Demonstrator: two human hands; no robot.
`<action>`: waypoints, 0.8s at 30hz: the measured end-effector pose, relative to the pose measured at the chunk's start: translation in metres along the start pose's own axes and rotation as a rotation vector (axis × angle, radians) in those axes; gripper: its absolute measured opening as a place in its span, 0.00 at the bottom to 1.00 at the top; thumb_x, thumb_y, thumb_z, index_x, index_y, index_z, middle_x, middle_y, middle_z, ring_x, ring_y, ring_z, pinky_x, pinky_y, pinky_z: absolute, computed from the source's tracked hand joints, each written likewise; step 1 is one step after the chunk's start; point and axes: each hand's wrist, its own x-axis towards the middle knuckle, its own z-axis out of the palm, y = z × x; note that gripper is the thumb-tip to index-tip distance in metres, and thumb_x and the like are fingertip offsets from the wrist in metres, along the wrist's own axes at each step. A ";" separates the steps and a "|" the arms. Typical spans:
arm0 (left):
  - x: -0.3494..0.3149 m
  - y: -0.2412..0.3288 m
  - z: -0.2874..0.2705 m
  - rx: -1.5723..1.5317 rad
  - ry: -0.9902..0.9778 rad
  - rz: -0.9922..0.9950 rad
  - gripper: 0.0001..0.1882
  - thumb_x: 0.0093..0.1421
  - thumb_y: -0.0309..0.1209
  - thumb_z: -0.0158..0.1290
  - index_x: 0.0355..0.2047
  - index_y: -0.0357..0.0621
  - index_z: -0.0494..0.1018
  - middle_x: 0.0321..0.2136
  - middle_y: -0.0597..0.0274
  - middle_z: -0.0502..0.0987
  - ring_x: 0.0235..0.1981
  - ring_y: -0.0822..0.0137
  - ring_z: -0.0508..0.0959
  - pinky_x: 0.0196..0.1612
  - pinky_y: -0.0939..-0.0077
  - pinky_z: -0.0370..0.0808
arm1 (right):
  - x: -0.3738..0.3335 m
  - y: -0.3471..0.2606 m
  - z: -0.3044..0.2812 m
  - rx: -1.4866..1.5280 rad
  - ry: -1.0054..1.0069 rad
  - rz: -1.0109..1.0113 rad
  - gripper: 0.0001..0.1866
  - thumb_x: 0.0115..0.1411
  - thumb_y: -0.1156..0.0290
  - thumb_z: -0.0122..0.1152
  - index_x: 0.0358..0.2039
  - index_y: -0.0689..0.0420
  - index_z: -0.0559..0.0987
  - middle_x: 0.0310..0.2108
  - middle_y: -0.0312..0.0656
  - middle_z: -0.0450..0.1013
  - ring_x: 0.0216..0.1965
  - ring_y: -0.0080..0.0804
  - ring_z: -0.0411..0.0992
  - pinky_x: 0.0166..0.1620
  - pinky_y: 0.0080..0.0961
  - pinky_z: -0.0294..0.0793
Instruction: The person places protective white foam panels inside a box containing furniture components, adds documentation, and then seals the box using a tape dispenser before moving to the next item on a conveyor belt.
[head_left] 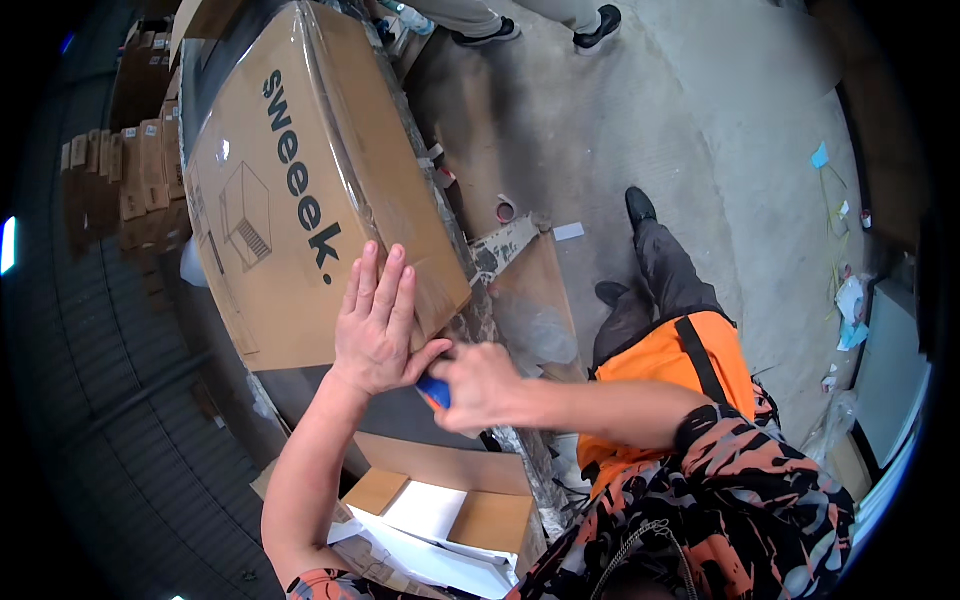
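Observation:
A large brown cardboard box (290, 190) lies in front of me, with clear tape along its long edge and dark print and a line drawing on its face. My left hand (375, 325) rests flat on the corner of the box nearest me, fingers stretched out. Close beside its thumb, my right hand (480, 385) is closed around a tool with a blue and orange handle (434, 391). The tool's working end is hidden at the box's edge, so its kind cannot be made out. My right hand is slightly blurred.
An open carton (440, 500) with white pieces inside stands close to me. Stacked cardboard boxes (145, 175) are at the far left. A tape roll (506, 210) and scraps lie right of the box. Another person's shoes (597, 30) show at the top.

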 end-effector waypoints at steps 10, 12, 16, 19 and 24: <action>-0.013 0.005 0.007 0.012 0.042 -0.024 0.52 0.52 0.46 0.61 0.65 0.28 0.46 0.65 0.31 0.49 0.65 0.29 0.50 0.65 0.39 0.49 | -0.033 0.142 -0.063 1.027 0.160 -0.109 0.38 0.36 0.75 0.65 0.55 0.49 0.77 0.43 0.37 0.78 0.37 0.24 0.77 0.38 0.22 0.77; -0.008 0.004 0.007 0.007 0.035 -0.005 0.52 0.52 0.47 0.60 0.65 0.28 0.45 0.65 0.31 0.48 0.65 0.29 0.49 0.65 0.39 0.49 | 0.003 0.135 -0.115 1.105 0.259 -0.094 0.38 0.36 0.79 0.63 0.54 0.49 0.77 0.42 0.36 0.79 0.35 0.18 0.76 0.36 0.18 0.76; -0.013 0.000 0.010 0.004 0.041 -0.016 0.53 0.53 0.50 0.59 0.66 0.29 0.43 0.65 0.31 0.47 0.66 0.29 0.49 0.65 0.39 0.49 | 0.014 0.105 -0.102 0.788 -0.074 0.044 0.35 0.33 0.76 0.65 0.51 0.54 0.79 0.24 0.36 0.77 0.24 0.17 0.74 0.28 0.19 0.75; -0.007 0.000 0.012 0.007 0.060 -0.008 0.51 0.55 0.52 0.57 0.66 0.30 0.45 0.66 0.34 0.48 0.66 0.30 0.49 0.66 0.41 0.48 | -0.020 0.116 -0.010 0.608 0.168 -0.214 0.38 0.35 0.66 0.67 0.54 0.50 0.77 0.52 0.55 0.72 0.47 0.37 0.76 0.52 0.28 0.74; 0.005 0.010 -0.001 -0.045 0.040 -0.093 0.46 0.57 0.54 0.53 0.66 0.37 0.53 0.67 0.45 0.52 0.67 0.38 0.50 0.66 0.42 0.49 | 0.028 0.032 -0.018 0.008 -0.215 -0.054 0.24 0.38 0.63 0.60 0.39 0.54 0.82 0.48 0.54 0.72 0.36 0.50 0.77 0.41 0.39 0.77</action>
